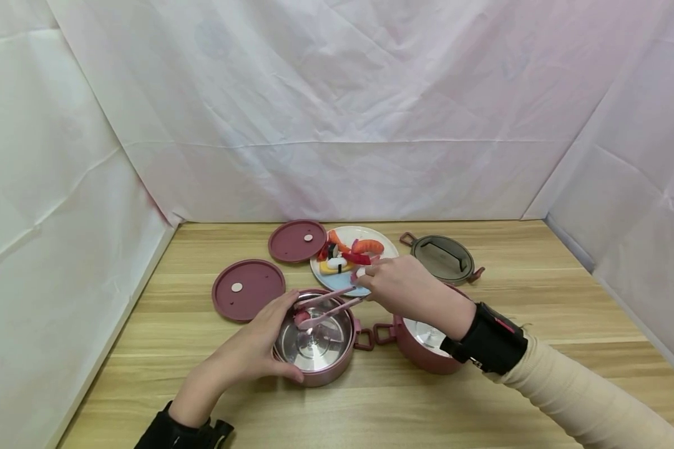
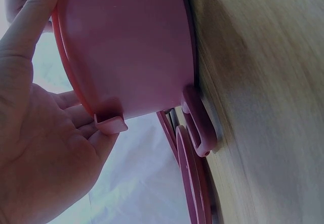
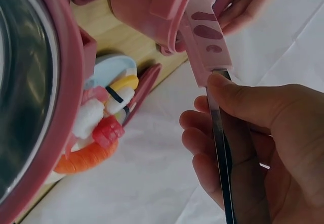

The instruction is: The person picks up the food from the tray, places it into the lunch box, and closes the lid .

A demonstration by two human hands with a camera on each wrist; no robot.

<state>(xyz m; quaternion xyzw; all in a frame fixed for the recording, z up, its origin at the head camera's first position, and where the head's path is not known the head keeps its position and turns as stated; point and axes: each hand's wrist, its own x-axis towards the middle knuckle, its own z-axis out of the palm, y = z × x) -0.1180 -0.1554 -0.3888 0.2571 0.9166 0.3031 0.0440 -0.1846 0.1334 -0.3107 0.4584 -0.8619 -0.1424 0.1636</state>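
Note:
My left hand (image 1: 249, 352) holds the side of a dusty-pink steel-lined pot (image 1: 345, 365), fingers at its far rim and thumb near the front. In the left wrist view, that hand reaches around the pot's wall (image 2: 126, 47), beside a small lug. My right hand (image 1: 410, 292) grips pink-tipped tongs (image 1: 331, 313); the right wrist view shows their metal arms (image 3: 218, 133) between thumb and fingers. The tong tips reach into the pot, at a small reddish piece (image 1: 301, 317). Whether they pinch it or only touch it is unclear.
A second pink pot (image 1: 421, 354) stands under my right forearm. Behind lies a plate (image 1: 337, 286) of toy sushi and shrimp. Two maroon lids (image 1: 249, 288) lie at left; a glass lid (image 1: 444, 258) with dark handle lies back right. White cloth (image 1: 337, 181) surrounds the table.

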